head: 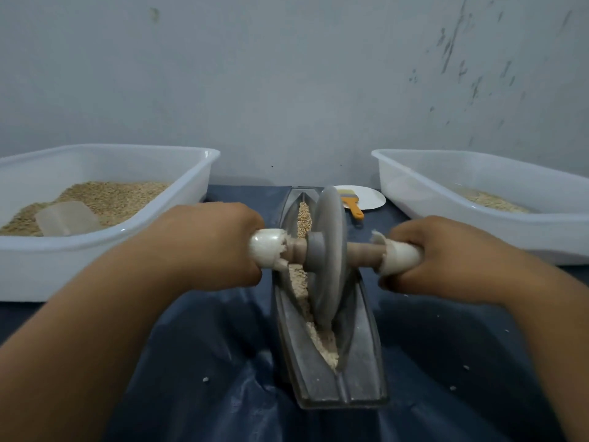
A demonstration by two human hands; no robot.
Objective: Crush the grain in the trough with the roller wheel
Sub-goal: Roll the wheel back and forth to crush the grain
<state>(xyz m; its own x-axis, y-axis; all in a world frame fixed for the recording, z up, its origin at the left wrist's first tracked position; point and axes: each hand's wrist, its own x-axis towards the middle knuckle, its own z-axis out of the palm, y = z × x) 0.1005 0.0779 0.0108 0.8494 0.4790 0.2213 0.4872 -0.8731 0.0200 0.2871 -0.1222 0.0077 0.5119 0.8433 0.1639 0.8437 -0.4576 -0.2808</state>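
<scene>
A grey metal trough (363,355) lies lengthwise on the dark blue sheet, running away from me. A grey roller wheel (330,256) stands upright in its groove, about midway along. Whole grain (303,218) lies in the groove beyond the wheel; pale crushed grain (322,342) lies on the near side. My left hand (207,247) grips the wheel's white-wrapped left handle (266,250). The right handle (401,255) is gripped by my right hand (443,260). Both fists hide most of the handles.
A white tub (197,183) of grain with a clear scoop (67,218) stands at the left. Another white tub (401,186) holding a little grain stands at the right. Behind the trough, a white plate (371,199) carries an orange-handled brush (353,207). A wall is close behind.
</scene>
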